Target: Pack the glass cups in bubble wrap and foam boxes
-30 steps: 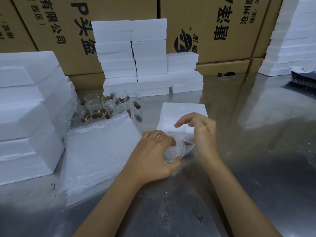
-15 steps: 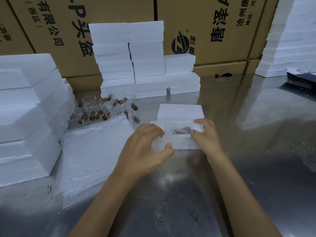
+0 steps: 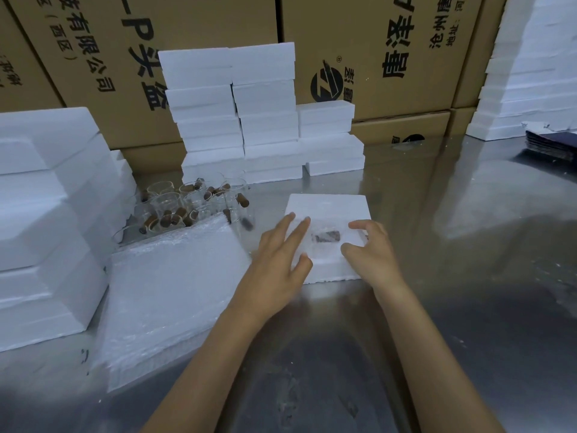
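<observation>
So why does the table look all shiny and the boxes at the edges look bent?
In the head view, the metal table mirrors the overhead light as pale glare; the wide-angle lens tilts the cardboard cartons and the foam stack at the edges; the left hand looks slightly smeared.

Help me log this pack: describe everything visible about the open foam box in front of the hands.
The foam box is white, blocky expanded foam, lying flat and open on the shiny metal table, with no lid on it. In its recess sits a bubble-wrapped cup showing a brown cork-like part. The left hand lays straight fingers over its left side; the right hand touches its right edge with fingers bent.
</observation>
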The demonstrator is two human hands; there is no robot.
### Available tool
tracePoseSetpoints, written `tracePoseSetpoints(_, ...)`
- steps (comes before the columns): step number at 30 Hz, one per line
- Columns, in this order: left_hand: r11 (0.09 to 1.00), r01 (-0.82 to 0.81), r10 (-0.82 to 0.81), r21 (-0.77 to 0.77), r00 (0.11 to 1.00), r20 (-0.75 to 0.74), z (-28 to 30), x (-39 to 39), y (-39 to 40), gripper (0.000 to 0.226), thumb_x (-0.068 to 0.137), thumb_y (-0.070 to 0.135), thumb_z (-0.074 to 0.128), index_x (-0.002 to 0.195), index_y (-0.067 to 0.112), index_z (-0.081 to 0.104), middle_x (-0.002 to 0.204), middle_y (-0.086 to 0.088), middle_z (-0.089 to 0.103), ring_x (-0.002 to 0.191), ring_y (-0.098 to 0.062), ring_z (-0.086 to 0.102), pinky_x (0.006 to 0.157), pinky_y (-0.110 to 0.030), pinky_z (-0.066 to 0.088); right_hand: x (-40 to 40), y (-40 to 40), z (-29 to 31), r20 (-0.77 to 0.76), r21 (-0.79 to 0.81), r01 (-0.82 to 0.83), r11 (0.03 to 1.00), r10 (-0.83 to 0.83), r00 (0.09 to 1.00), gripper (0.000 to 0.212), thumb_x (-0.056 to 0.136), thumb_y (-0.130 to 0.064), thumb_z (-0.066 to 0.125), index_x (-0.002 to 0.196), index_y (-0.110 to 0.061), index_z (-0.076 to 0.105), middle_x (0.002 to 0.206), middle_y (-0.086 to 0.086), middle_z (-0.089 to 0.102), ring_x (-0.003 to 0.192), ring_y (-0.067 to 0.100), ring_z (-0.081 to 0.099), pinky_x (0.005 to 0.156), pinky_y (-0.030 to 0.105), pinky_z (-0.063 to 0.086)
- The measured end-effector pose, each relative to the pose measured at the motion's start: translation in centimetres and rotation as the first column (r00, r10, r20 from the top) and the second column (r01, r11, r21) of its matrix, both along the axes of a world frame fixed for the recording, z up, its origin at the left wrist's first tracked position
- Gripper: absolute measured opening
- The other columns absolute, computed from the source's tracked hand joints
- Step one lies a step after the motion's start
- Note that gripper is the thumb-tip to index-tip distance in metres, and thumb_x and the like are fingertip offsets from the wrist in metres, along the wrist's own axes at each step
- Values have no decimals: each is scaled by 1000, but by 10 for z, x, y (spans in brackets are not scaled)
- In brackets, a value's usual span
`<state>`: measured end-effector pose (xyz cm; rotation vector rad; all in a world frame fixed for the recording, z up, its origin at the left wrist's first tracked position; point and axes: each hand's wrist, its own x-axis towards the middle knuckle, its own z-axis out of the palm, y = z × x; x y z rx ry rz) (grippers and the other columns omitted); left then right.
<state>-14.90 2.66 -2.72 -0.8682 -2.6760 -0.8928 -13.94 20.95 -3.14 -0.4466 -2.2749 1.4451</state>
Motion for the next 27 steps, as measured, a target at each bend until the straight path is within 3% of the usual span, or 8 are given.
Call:
tracePoseSetpoints(6, 989, -54, 42, -134, 995, -87, 1, -4, 0, 55, 105, 31, 37, 158, 30, 21, 167, 6, 11, 151, -15, 11, 121, -29, 5, -2, 3, -5, -6, 17, -1, 1000, 1, 1000, 41, 83, -2, 57, 123, -13, 59, 120, -13, 40, 122, 13, 45, 101, 23, 35)
tracePoseSetpoints(9, 992, -61, 60, -106, 998, -11, 2, -4, 2, 57, 103, 36, 39, 157, 35, 21, 166, 12, 9, 151, -11, 9, 122, -33, 10, -3, 5, -7, -29, -52, 12, 999, -14, 999, 42, 84, -5, 56, 124, -18, 58, 122, -13, 45, 119, 11, 47, 97, 24, 38)
tracePoseSetpoints(11, 998, -58, 61, -40, 995, 80, 3, -5, 3, 55, 102, 40, 41, 155, 39, 26, 164, 17, 12, 150, -6, 10, 121, -33, 11, -5, 7, -5, -67, -188, 59, 980, -73, 995, 40, 88, -12, 57, 126, -22, 57, 127, -8, 50, 113, 11, 51, 90, 23, 38)
tracePoseSetpoints(13, 984, -97, 69, 148, 980, 186, 8, -9, 6, 49, 100, 45, 36, 149, 41, 37, 159, 17, 26, 146, -7, 20, 119, -33, 16, -8, 10, -3, -102, -300, 113, 947, -149, 984, 39, 91, -24, 58, 130, -23, 53, 129, -5, 54, 111, 13, 55, 89, 25, 40)
tracePoseSetpoints(16, 888, -234, 116, 397, 947, 300, 20, -28, 16, 50, 91, 48, 28, 139, 40, 42, 141, 10, 39, 127, -11, 37, 102, -33, 30, -12, 17, -2, -80, -350, 131, 928, -169, 982, 50, 95, -36, 54, 143, -26, 43, 142, -4, 50, 128, 17, 50, 107, 37, 40)
tracePoseSetpoints(21, 893, -330, 79, 305, 784, 616, 34, -69, 28, 38, 104, 42, 26, 140, 36, 37, 134, 7, 42, 114, -11, 37, 87, -28, 31, -13, 20, 1, -67, -385, 27, 923, -57, 996, 60, 96, -44, 49, 152, -33, 31, 153, -14, 38, 137, 10, 38, 111, 33, 28)
tracePoseSetpoints(24, 851, -348, 86, 393, 831, 550, 37, -72, 30, 22, 104, 37, 32, 120, 36, 46, 124, 6, 52, 114, -15, 49, 82, -28, 39, -11, 22, 7, -127, -456, 6, 890, -72, 989, 51, 97, -40, 51, 147, -32, 41, 143, -15, 47, 125, 5, 44, 100, 27, 34)
tracePoseSetpoints(27, 675, -377, 92, 634, 896, 435, 41, -64, 25, 27, 101, 25, 39, 121, 34, 55, 120, -3, 60, 110, -20, 58, 93, -38, 47, -7, 24, 21, -252, -506, 4, 863, -152, 956, 33, 94, -35, 56, 126, -30, 58, 125, -9, 63, 117, 10, 57, 93, 25, 44)
